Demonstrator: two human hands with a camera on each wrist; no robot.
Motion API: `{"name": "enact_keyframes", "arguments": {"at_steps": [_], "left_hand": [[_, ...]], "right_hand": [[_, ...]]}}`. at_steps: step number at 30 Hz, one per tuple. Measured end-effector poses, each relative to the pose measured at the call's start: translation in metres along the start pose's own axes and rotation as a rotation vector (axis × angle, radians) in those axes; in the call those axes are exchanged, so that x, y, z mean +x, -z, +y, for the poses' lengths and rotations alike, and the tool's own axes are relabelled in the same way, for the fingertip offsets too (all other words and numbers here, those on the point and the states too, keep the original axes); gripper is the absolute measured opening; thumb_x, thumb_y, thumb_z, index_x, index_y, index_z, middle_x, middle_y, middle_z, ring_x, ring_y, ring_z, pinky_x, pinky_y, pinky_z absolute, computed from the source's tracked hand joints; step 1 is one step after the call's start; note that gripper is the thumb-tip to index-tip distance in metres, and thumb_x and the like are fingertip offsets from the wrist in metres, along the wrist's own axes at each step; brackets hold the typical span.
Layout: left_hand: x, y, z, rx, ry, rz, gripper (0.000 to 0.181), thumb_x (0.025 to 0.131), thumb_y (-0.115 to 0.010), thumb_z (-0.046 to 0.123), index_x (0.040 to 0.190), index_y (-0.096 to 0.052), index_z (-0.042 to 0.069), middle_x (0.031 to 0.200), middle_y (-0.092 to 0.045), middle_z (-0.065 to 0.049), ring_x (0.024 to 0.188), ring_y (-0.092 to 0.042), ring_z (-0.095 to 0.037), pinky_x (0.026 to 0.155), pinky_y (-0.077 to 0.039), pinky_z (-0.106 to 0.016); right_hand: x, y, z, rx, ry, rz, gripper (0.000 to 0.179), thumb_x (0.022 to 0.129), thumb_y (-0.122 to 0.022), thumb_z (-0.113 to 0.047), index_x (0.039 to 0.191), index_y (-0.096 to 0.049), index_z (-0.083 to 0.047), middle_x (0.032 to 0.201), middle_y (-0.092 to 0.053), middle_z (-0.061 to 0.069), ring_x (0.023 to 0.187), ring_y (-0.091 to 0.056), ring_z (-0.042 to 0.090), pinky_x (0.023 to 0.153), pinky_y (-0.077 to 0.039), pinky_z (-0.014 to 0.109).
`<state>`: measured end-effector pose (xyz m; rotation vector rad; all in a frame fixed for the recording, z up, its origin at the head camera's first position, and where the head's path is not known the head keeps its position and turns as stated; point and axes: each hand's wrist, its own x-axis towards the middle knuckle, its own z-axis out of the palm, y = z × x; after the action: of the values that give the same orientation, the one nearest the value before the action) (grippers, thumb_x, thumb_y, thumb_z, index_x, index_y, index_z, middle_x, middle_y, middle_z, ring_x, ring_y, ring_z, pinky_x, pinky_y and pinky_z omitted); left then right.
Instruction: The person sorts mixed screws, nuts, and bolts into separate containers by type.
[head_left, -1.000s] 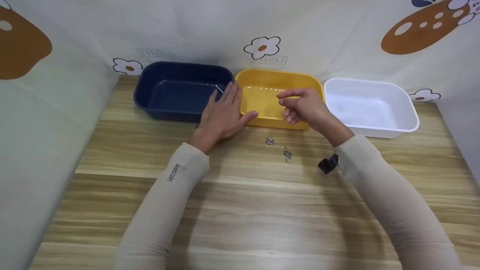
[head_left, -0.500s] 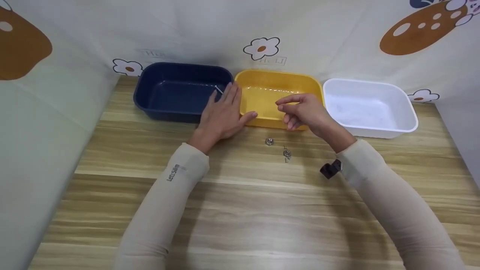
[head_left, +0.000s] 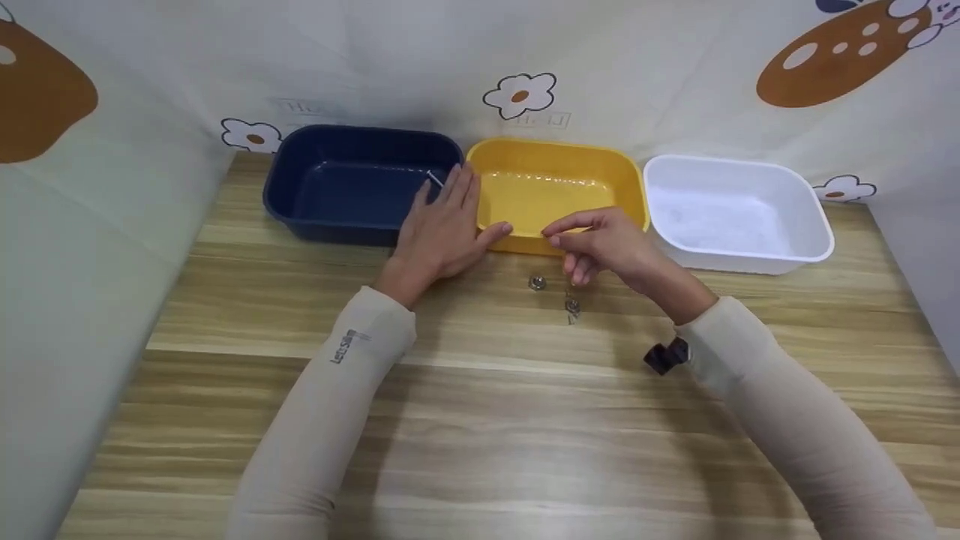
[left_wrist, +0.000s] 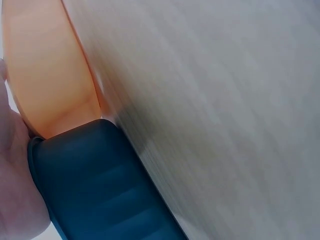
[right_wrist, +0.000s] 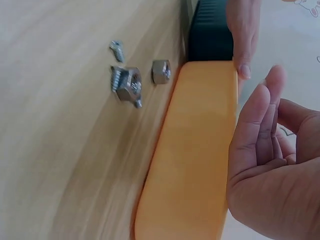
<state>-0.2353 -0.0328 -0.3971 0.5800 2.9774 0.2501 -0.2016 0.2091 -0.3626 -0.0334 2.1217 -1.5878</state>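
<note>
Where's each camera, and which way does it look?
Head: on the head, facing forward and down at blue bin, yellow bin and white bin; left hand, right hand and sleeves show.
Left wrist: on that wrist, facing the table and blue and yellow bins' outsides; part of left hand shows.
Right wrist: on that wrist, facing nuts and yellow bin; both hands show.
Head and right wrist share those nuts.

Left cuff (head_left: 386,319) pale beige, dark lettering (head_left: 343,347) just elbow-side of it. Right of left cuff: matching sleeve (head_left: 802,427), blocky black device (head_left: 665,356).
</note>
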Motion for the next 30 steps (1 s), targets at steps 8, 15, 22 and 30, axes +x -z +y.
{"name": "enact_keyframes", "arguments": {"at_steps": [8,15,22,30], "left_hand": [[-0.001,0.0,0.0,0.008,-0.016,0.006,0.097,0.092,-0.016,0.076,0.156,-0.005,0.005,0.164,0.002,-0.009,0.151,0.003,-0.021,0.12,-0.003,-0.051],[-0.001,0.0,0.0,-0.003,-0.018,0.02,0.097,0.092,-0.018,0.076,0.156,-0.006,0.004,0.164,0.001,-0.009,0.151,0.002,-0.021,0.12,-0.003,-0.051],[-0.001,0.001,0.0,-0.001,-0.02,0.012,0.096,0.092,-0.019,0.075,0.156,-0.006,0.004,0.164,0.001,-0.009,0.151,0.002,-0.02,0.12,-0.003,-0.051],[-0.002,0.001,0.0,0.002,-0.018,0.008,0.097,0.092,-0.016,0.076,0.156,-0.005,0.004,0.164,0.002,-0.009,0.151,0.002,-0.021,0.12,-0.003,-0.051]], "right_hand": [[-0.004,-0.01,0.015,-0.073,-0.025,-0.091,0.032,0.094,-0.065,-0.014,0.123,-0.065,0.001,0.061,-0.066,0.004,0.047,-0.062,0.012,0.05,-0.056,0.029],[-0.001,-0.015,0.028,-0.19,-0.076,-0.117,0.03,0.092,-0.066,-0.011,0.122,-0.067,-0.006,0.058,-0.065,0.004,0.045,-0.061,0.011,0.047,-0.055,0.029],[0.003,-0.018,0.034,-0.262,-0.098,-0.121,0.03,0.091,-0.068,-0.012,0.121,-0.069,-0.011,0.06,-0.066,0.005,0.046,-0.063,0.013,0.048,-0.055,0.032],[0.008,-0.019,0.037,-0.291,-0.104,-0.119,0.033,0.09,-0.07,-0.012,0.123,-0.067,-0.012,0.062,-0.068,0.007,0.047,-0.064,0.014,0.047,-0.055,0.032]]}}
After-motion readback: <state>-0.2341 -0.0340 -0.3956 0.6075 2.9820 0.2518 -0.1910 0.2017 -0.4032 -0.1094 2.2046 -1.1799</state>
